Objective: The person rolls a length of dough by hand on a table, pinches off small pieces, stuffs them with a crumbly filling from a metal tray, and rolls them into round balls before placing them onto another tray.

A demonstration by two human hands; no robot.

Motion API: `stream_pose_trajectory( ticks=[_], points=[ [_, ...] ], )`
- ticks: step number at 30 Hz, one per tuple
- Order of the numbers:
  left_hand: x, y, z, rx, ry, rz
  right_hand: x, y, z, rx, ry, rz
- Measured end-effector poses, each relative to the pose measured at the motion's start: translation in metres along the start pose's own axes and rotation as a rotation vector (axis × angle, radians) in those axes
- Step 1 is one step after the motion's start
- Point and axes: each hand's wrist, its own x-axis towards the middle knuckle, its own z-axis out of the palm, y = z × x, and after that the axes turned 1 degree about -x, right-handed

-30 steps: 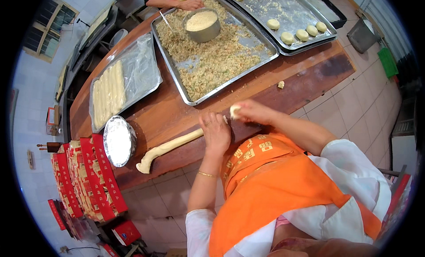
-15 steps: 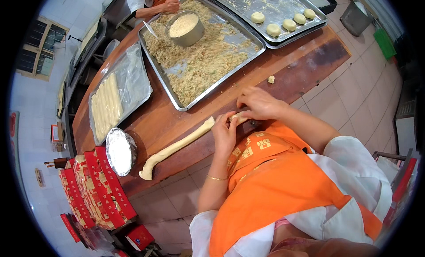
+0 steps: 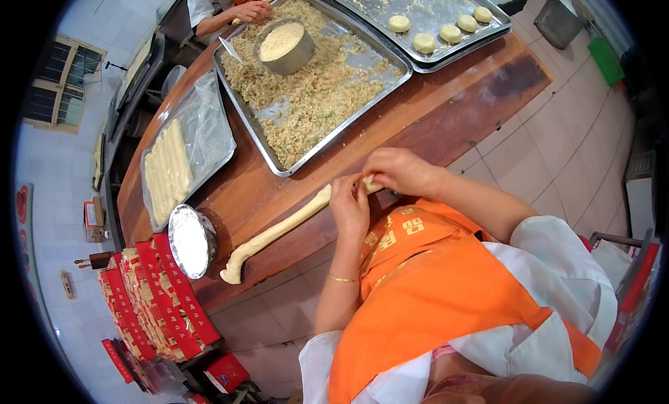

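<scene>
A long rope of pale dough (image 3: 282,226) lies slantwise along the near edge of the wooden table, its far-left end bent downward. My left hand (image 3: 350,203) is closed around its right end, fingers wrapped over the dough. Against it, my right hand (image 3: 401,171) pinches the short tip of dough that sticks out past the left fingers. Both hands almost touch. Beyond them stands a large metal tray (image 3: 317,157) of crumbly filling, with a round metal bowl (image 3: 296,59) of pale crumbs set in it.
At the left, a plastic-lined tray (image 3: 202,157) holds several dough ropes (image 3: 167,171), near a foil-like silver bowl (image 3: 191,240). Round dough cakes (image 3: 450,33) sit on another tray (image 3: 418,3). Red printed boxes (image 3: 157,292) are stacked lower left. A co-worker's hand (image 3: 252,12) is across the table.
My right hand has come down and in toward my left hand, onto the dough tip. A small dough lump seen beyond my right hand is no longer visible. The co-worker's hand has shifted left.
</scene>
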Motion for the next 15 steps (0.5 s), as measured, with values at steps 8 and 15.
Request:
stream_pose_trajectory(
  ticks=[8,15],
  points=[
    [0.053,0.008,0.01,-0.011,-0.022,0.189,0.011,0.004,-0.021,0.206,0.2,-0.009],
    [0.064,0.024,0.044,0.46,-0.319,0.445,0.0,0.007,-0.055,0.181,0.512,0.173]
  ],
)
